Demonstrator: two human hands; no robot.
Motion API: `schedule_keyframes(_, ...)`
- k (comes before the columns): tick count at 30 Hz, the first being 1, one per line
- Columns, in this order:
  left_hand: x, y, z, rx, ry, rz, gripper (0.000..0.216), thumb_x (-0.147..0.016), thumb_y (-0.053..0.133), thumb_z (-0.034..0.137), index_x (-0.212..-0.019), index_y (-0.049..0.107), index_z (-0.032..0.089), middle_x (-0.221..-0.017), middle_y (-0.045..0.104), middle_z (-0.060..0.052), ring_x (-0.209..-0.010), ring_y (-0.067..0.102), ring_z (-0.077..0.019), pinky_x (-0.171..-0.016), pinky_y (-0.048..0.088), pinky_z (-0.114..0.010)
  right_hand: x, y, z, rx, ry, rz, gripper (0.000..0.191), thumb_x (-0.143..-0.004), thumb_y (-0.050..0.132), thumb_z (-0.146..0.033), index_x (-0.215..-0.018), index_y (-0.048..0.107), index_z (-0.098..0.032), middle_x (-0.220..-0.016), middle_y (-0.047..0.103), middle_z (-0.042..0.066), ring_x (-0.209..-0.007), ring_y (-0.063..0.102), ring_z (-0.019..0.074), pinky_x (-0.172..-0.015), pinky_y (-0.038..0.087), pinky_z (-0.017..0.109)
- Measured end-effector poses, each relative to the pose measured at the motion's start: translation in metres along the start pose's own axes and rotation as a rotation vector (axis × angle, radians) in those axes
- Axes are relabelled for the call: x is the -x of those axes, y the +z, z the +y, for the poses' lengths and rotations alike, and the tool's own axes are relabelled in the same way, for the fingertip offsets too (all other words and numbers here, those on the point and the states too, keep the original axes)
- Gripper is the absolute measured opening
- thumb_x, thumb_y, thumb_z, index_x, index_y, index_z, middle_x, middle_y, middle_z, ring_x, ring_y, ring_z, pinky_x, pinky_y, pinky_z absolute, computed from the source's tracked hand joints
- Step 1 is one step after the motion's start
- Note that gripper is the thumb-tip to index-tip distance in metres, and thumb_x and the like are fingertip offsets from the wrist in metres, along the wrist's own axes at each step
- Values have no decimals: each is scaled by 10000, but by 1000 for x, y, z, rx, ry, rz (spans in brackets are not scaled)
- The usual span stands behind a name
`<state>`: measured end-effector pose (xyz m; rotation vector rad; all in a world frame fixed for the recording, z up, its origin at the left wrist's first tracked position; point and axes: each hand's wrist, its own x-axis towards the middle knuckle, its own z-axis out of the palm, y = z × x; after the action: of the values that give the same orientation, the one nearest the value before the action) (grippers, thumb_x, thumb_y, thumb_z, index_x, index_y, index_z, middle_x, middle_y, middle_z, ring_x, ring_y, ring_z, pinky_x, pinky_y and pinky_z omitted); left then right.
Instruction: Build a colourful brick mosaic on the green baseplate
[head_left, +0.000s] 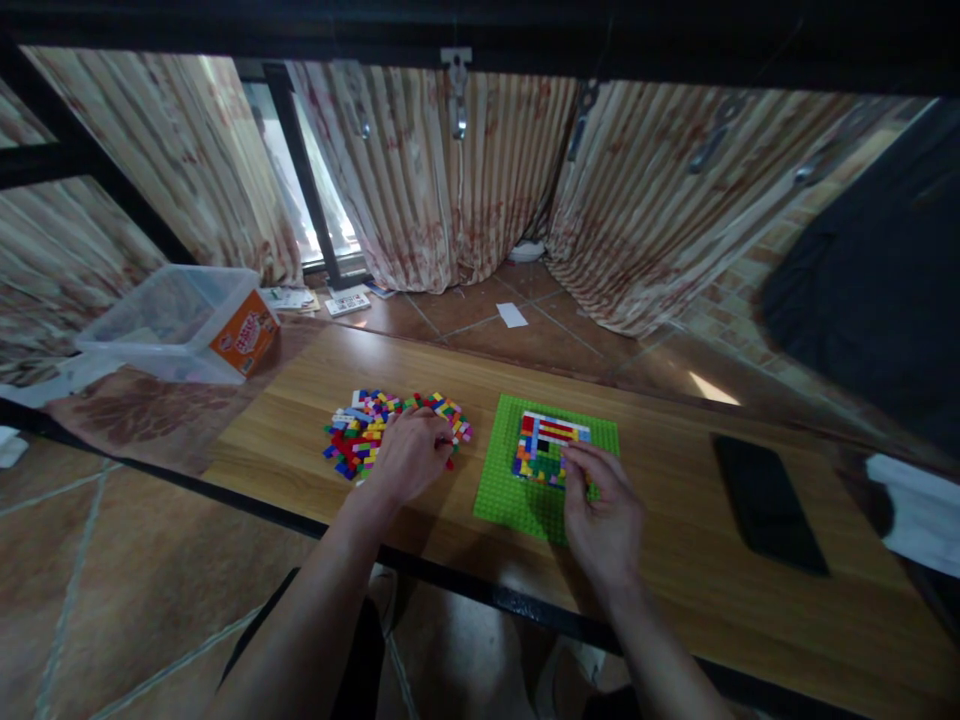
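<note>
A green baseplate (pixel 510 485) lies on the wooden table (pixel 675 560), with a patch of coloured bricks (pixel 546 445) pressed onto its far half. My right hand (pixel 604 520) rests on the plate's near right part, fingers curled and pinched at the edge of the brick patch; what they pinch is too small to make out. To the left lies a loose pile of small coloured bricks (pixel 367 425). My left hand (pixel 411 452) lies on the pile's right side, fingers curled down into the bricks.
A black phone (pixel 769 505) lies flat on the table to the right. A clear plastic bin with an orange label (pixel 180 322) stands at the far left. White cloth (pixel 919 515) sits at the right edge. Curtains hang behind; papers lie on the floor.
</note>
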<state>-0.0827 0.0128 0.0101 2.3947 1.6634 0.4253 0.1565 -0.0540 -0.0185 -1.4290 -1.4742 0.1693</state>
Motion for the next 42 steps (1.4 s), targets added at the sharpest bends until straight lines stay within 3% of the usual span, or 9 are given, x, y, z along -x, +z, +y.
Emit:
schedule_keyframes(8,1,5,1,-27,-11,54,176,-832,542,144,-796,705,198,-936,708,-78,-924,622,-238,-906,450,-398,-1,-3,1,7,19,0,210,-932,516,-263,-974,716,-213,-1037,722,81,-983,674,216,-897,538,418)
schedule_keyframes(15,-1,10,9,126,-15,128,198,-872,489,126,-776,640,210,-854,707,-46,-857,643,-216,-801,480,-330,-3,-4,0,2,40,14,206,-930,517,-276,-949,715,-223,-1000,729,70,-964,675,216,-887,540,419)
schedule_keyframes(23,-3,11,10,98,-47,140,188,-861,489,117,-793,642,202,-877,707,-64,-854,637,-240,-791,495,-361,-4,-6,-1,3,47,5,201,-930,521,-271,-950,715,-219,-995,730,67,-953,676,210,-871,538,400)
schedule_keyframes(29,-7,16,13,77,15,191,180,-878,511,149,-930,679,187,-995,699,-86,-971,622,-252,-920,480,-395,-3,-5,0,-11,66,12,203,-933,524,-292,-940,714,-222,-984,732,64,-950,675,211,-875,534,401)
schedule_keyframes(35,-30,23,26,16,119,192,304,-881,493,131,-1125,665,189,-1094,689,-83,-1010,588,-246,-949,455,-393,-3,-6,2,-19,84,-4,210,-935,523,-310,-944,715,-223,-994,733,65,-938,678,215,-859,535,401)
schedule_keyframes(42,-54,35,45,-64,46,80,214,-865,510,125,-912,710,186,-983,695,-110,-971,570,-273,-846,451,-409,-2,-8,5,-26,114,-18,227,-934,533,-351,-922,718,-221,-987,737,68,-938,682,224,-851,533,396)
